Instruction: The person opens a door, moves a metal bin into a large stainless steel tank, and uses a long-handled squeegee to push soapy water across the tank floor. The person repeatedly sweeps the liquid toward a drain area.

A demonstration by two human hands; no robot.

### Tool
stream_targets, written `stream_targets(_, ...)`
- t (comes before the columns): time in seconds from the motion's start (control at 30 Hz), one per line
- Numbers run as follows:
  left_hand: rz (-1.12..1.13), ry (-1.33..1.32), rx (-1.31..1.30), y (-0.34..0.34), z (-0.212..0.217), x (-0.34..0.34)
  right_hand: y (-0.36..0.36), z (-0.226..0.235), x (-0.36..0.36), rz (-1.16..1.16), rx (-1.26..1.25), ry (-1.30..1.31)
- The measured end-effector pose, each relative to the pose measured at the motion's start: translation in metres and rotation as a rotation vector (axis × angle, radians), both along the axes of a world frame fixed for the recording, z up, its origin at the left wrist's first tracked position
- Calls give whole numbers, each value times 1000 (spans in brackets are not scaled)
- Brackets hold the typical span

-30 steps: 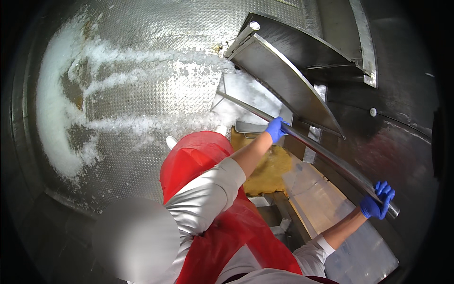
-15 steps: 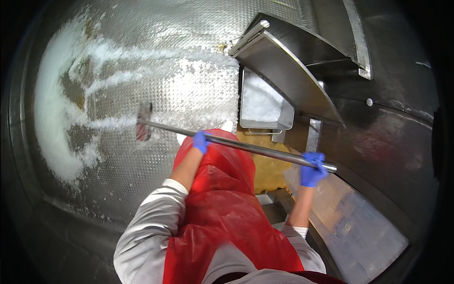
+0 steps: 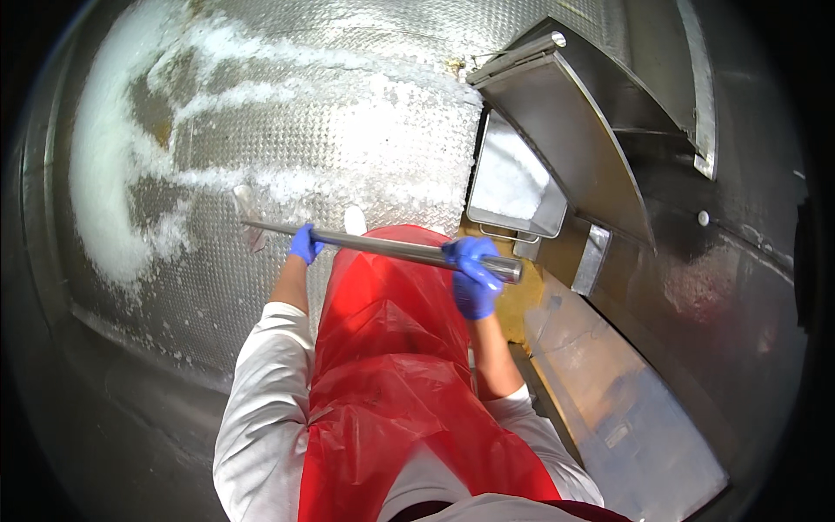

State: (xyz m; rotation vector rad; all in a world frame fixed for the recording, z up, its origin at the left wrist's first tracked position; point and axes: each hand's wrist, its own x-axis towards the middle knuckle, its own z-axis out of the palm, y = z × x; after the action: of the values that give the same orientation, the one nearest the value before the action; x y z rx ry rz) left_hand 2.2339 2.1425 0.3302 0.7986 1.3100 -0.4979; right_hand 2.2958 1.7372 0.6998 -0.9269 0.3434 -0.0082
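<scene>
My left hand (image 3: 305,244), in a blue glove, is closed around the lower part of a long-handled metal scraper (image 3: 383,247). My right hand (image 3: 474,278), gloved the same way, grips its shaft near the thick upper end. The shaft slants across in front of my red apron. Its flat, shiny head (image 3: 249,213) is low over the textured metal floor (image 3: 243,143), left of my white boot (image 3: 355,219); whether it touches is unclear. Crushed ice (image 3: 100,174) lies in a thick curved bank at the left, with streaks reaching right.
A metal tub (image 3: 522,224) holding ice stands at right, partly under a curved steel chute (image 3: 574,130). A pale flat panel (image 3: 626,418) leans at the lower right beside a steel wall (image 3: 739,261). A yellowish surface (image 3: 522,304) shows near my right hand.
Both hands have moved left with the scraper, the right hand farther, now in front of my apron. The scraper's head has shifted slightly left. The view has shifted too.
</scene>
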Motion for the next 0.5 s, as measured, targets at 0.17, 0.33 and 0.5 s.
stream_targets(0.17, 38, -74, -106, -166, 41, 8, -124, 35, -11, -111, -7, 15)
stream_targets(0.33, -54, -73, -238, -360, 68, 10, -281, 100, -28, -190, -66, -19)
stream_targets(0.5, 15, -220, -540, -535, 114, 9, -395, 188, -47, -262, -205, -114)
